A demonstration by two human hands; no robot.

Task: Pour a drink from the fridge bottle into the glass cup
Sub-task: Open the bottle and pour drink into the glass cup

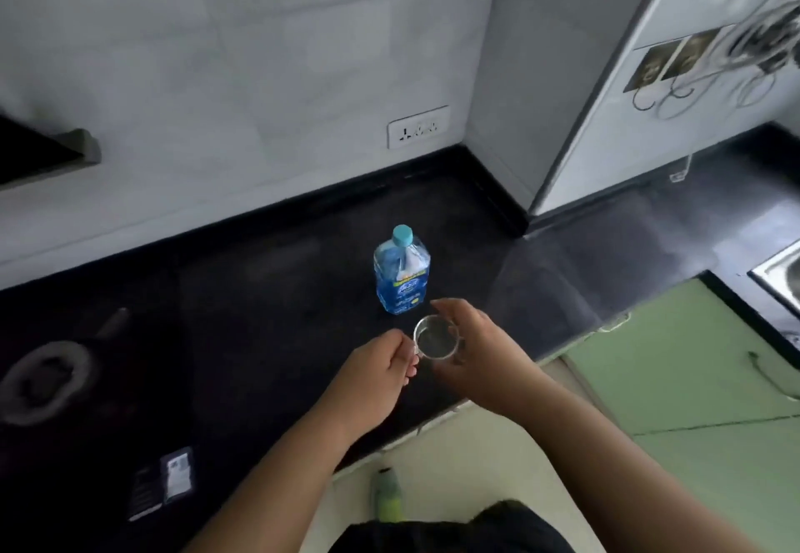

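Dark counter [268,314] lies open left of the bottle [401,277] — the wall [216,76] blocks passage behind it.
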